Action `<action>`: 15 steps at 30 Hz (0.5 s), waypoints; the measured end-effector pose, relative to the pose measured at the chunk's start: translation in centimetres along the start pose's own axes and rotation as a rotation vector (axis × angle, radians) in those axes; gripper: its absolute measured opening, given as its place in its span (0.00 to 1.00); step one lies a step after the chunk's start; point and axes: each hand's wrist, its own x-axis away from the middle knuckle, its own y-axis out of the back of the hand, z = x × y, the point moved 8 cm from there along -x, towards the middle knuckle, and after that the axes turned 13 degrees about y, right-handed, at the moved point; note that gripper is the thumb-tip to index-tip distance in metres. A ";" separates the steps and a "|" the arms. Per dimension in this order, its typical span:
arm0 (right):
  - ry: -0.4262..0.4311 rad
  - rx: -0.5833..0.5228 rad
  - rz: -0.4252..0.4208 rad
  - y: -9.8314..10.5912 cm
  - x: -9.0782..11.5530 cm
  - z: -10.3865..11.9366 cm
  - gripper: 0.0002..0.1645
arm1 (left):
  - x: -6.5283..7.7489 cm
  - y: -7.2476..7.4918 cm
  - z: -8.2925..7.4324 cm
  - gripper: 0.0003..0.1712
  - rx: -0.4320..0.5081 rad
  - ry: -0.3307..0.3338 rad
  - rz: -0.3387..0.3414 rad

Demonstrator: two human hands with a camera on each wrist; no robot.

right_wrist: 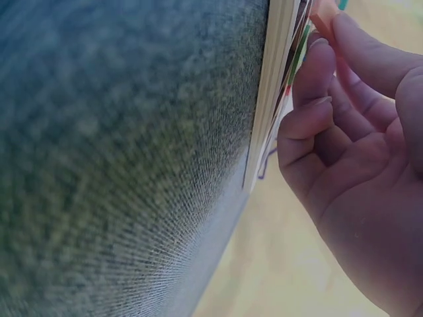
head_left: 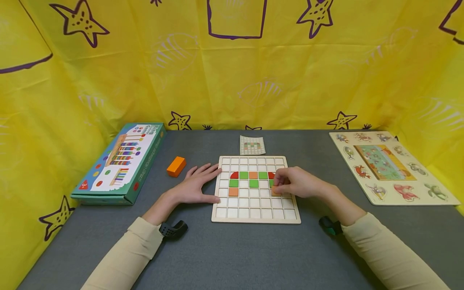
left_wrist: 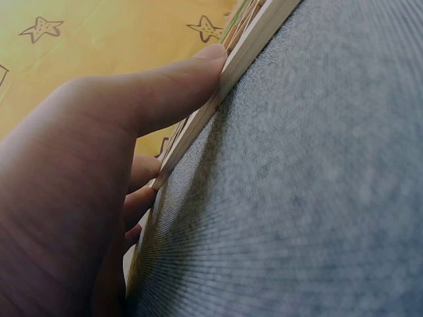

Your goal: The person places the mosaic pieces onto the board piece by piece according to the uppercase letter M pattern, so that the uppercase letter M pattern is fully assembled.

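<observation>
A wooden grid board (head_left: 237, 213) lies flat on the table, with red, green and orange tiles in some of its squares. Between thumb and fingers my right hand (head_left: 299, 182) pinches an orange tile (right_wrist: 324, 14) over the board's right part, partly covering a red and a green tile. My left hand (head_left: 192, 187) lies spread at the board's left edge; its thumb (left_wrist: 178, 89) and fingertips touch the wooden rim. Just behind the board is a small pattern card (head_left: 252, 151) printed with a coloured grid.
An orange block (head_left: 176, 166) sits left of the board. Further left lies a green game box (head_left: 123, 165). On the right is a wooden sea-animal puzzle board (head_left: 393, 169). A yellow curtain (head_left: 232, 80) closes off the back and sides of the grey table (head_left: 232, 257).
</observation>
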 end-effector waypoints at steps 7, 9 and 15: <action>-0.011 0.036 0.018 -0.4 0.0 0.0 0.07 | 0.0 0.0 0.0 0.58 0.005 0.000 0.000; -0.018 0.040 0.025 -0.5 0.0 0.0 0.07 | 0.0 0.0 -0.1 0.58 0.006 0.000 0.002; -0.022 0.048 0.036 -0.5 0.0 0.0 0.07 | 0.1 0.0 -0.1 0.58 0.006 -0.003 0.001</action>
